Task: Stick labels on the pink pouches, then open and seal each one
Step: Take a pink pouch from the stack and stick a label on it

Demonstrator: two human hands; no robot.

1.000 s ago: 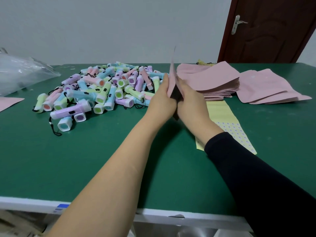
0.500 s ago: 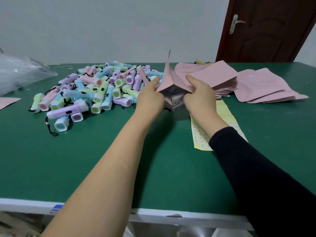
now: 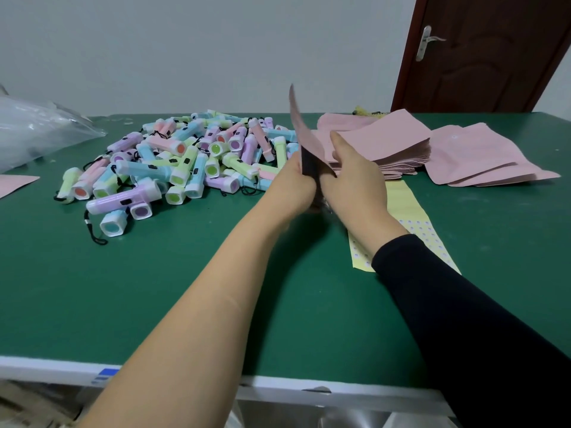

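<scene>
Gripping one pink pouch (image 3: 304, 134) on edge at the centre of the frame, my left hand (image 3: 290, 183) and right hand (image 3: 355, 180) clasped its lower part from either side. Its top rose above my fingers, tilted toward the upper left, and a dark gap showed between its walls. A stack of pink pouches (image 3: 389, 140) lay just right of my hands. A yellow label sheet (image 3: 404, 205) lay flat on the green table (image 3: 154, 288) beneath my right wrist. Pastel torches (image 3: 191, 159) were heaped left of centre.
</scene>
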